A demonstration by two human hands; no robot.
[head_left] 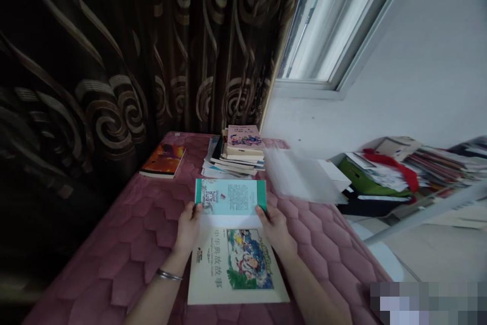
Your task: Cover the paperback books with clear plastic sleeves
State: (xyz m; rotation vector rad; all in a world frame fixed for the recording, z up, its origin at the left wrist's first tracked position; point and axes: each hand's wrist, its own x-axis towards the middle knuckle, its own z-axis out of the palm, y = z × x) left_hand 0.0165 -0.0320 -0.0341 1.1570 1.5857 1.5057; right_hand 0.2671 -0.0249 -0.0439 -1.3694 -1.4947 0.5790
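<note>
Head view — turquoise book [236, 197], green-edged — in the pinch of both hands [188, 228].

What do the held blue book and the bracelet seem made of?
Blue book: apparently paper, with a smooth printed card cover, judging by its flat face and crisp edges. Bracelet: probably polished metal, since it looks silvery and catches the light.

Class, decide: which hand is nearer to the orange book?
Left. The left hand is right of and below the orange book in the picture; the right hand, across the teal book, is farther right.
</note>
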